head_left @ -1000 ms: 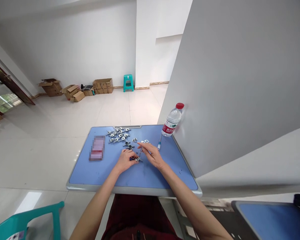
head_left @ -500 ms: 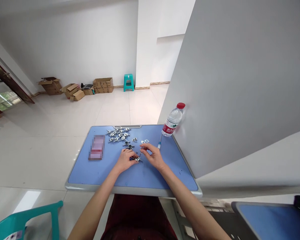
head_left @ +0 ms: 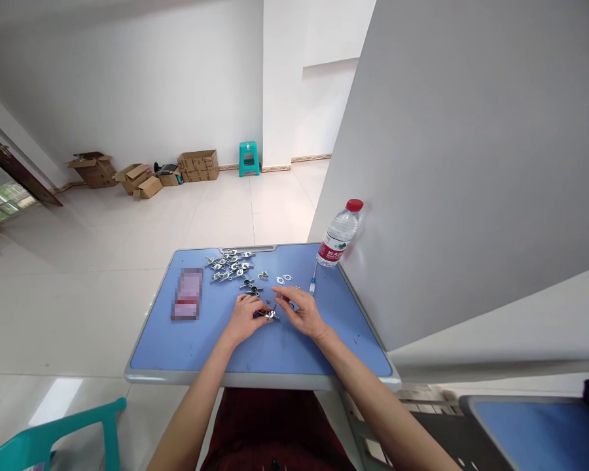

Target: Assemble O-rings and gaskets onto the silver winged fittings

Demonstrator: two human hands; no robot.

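My left hand (head_left: 245,318) is closed on a small silver metal fitting (head_left: 271,315) and keeps it low over the blue tabletop (head_left: 285,350). In a pinch, my right hand (head_left: 303,314) has a thin rod-like tool (head_left: 275,305) pointing down at that fitting; its kind is too small to make out. Just beyond my left hand lie two fittings with dark round centres (head_left: 254,289). Farther back is a heap of silver fittings (head_left: 230,267). Two flat oval metal plates (head_left: 280,280) lie beyond my right hand.
A blue-handled screwdriver (head_left: 313,286) rests on the right side, near a red-capped water bottle (head_left: 341,235) by the grey partition (head_left: 451,163). A blurred pinkish flat object (head_left: 187,294) lies at the left. One teal stool (head_left: 249,159) stands by the far wall, near cardboard boxes (head_left: 199,166).
My right hand has turned and lowered slightly, its fingers still pinched above the fitting. My left hand stays on the fitting. The whole view has shifted a little.
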